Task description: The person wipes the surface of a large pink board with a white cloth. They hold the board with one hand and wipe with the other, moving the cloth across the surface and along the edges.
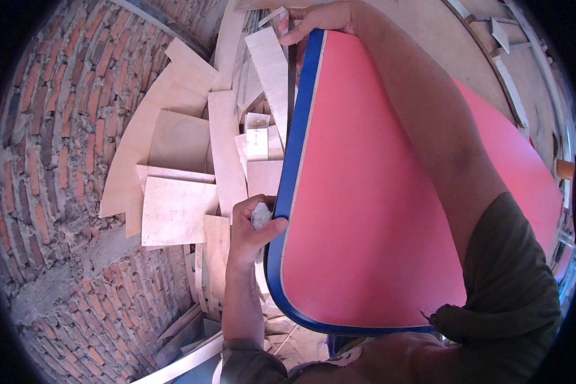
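Note:
A large pink panel (pixel 365 192) with a blue border (pixel 288 185) and rounded corner lies before me. My left hand (pixel 254 228) curls around a crumpled white wad (pixel 260 216), cloth or paper. Its thumb rests on the blue border, and its other fingers are partly hidden beside the panel's edge. Across the panel, my right arm reaches to the far end. There my right hand (pixel 319 23) pinches a thin dark strip (pixel 292 81) between thumb and fingers, close to the panel's far corner. The strip runs along the outer side of the blue border, a narrow gap showing near the hand.
Plywood offcuts (pixel 180 211) and small wood blocks (pixel 257 144) are heaped left of the panel. A rough brick wall (pixel 60 144) rises behind them. Boards and frame pieces (pixel 511 91) lie at the far right. A pale wood strip (pixel 182 362) crosses the lower left.

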The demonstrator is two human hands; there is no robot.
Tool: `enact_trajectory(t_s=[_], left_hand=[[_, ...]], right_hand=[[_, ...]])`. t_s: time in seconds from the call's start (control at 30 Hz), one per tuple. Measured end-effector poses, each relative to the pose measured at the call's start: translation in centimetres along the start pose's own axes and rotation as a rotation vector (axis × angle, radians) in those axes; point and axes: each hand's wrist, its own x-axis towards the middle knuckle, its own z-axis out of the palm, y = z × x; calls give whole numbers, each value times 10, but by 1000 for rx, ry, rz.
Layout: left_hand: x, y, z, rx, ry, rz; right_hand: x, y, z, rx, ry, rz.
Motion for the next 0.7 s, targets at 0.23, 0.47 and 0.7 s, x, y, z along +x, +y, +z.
enact_trajectory(t_s=[0.23,0.47,0.7], left_hand=[[-3,2,1,30,23,-15],[-5,-7,1,-3,111,-23],[7,12,12,147,92,-15]], right_hand=[[-20,-14,-1,182,-154,-91],[-5,-4,10,-149,215,17],[-29,-25,7,180,-52,-117]])
